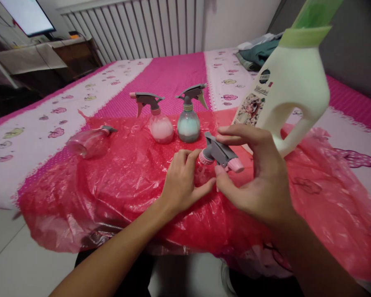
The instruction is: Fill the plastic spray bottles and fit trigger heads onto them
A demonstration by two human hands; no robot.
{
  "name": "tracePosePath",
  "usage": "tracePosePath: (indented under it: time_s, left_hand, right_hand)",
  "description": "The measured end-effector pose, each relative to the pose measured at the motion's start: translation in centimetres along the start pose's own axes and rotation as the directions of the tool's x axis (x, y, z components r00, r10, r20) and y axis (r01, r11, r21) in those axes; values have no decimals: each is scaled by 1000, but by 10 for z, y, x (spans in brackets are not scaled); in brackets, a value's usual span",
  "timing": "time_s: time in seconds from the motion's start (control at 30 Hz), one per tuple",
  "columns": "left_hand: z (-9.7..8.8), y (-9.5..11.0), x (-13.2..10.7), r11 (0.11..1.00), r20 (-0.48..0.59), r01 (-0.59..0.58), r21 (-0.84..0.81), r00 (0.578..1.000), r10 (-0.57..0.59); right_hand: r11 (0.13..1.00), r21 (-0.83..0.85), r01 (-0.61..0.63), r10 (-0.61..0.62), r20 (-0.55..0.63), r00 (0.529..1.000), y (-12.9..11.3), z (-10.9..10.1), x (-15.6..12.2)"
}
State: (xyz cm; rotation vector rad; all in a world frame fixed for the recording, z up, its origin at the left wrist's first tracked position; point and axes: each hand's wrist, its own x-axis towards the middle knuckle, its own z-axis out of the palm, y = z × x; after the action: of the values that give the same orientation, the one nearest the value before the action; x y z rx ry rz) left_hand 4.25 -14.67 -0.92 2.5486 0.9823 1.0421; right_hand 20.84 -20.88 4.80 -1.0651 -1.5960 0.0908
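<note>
My left hand (181,177) is closed around the small clear bottle (202,172) of a spray bottle, low over the red plastic sheet. The grey spray head (218,150), with a pink collar and pink nozzle, sits on the bottle's neck and points right. Thumb and fingers of my right hand (259,173) curve about this spray head, the fingertips at its edges. Behind stand two upright spray bottles: one with pink trim and whitish contents (161,127), one with green trim and pale blue-green contents (188,123). Another pinkish spray bottle (91,142) lies on its side at the left.
A large white jug (299,78) with a green cap stands close beside my right hand. Red plastic sheeting (126,181) covers the near part of the patterned bed (179,70). Folded clothes (259,51) lie at the back right; a monitor (29,14) is at the far left.
</note>
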Motion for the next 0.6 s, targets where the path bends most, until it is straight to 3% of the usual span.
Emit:
tracePosePath:
  time_s: [0.13, 0.23, 0.4, 0.6]
  left_hand:
    - [0, -1, 0, 1000, 13, 27, -12, 1000, -27]
    - [0, -3, 1, 999, 15, 32, -19, 999, -31]
    - [1, -4, 2, 999, 17, 28, -25, 999, -27]
    - [0, -1, 1, 1000, 21, 0, -16, 1000, 0]
  right_hand:
    - [971, 229, -69, 48, 97, 994, 19, -10, 2]
    - [952, 280, -126, 80, 170, 982, 32, -18, 4]
    - [970, 190, -150, 118, 170, 978, 37, -25, 5]
    - [992, -117, -38, 39, 4, 999, 37, -23, 5]
